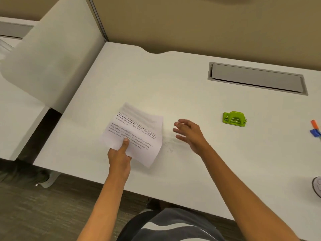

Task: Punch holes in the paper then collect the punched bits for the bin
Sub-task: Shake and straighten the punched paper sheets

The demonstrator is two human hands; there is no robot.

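A white printed sheet of paper [137, 133] is lifted a little over the white desk [173, 84], left of centre. My left hand [119, 157] pinches its near left corner, thumb on top. My right hand [189, 134] hovers open just right of the sheet, fingers spread, holding nothing. Faint small specks [169, 145] lie on the desk between the sheet and my right hand; I cannot tell if they are punched bits. A small green hole punch [234, 119] sits on the desk further right, beyond my right hand.
A grey cable hatch [257, 79] is set into the desk at the back right. Orange and blue markers [315, 129] lie at the right edge, and part of a round object [317, 186] shows below them. A white partition [52, 58] stands on the left.
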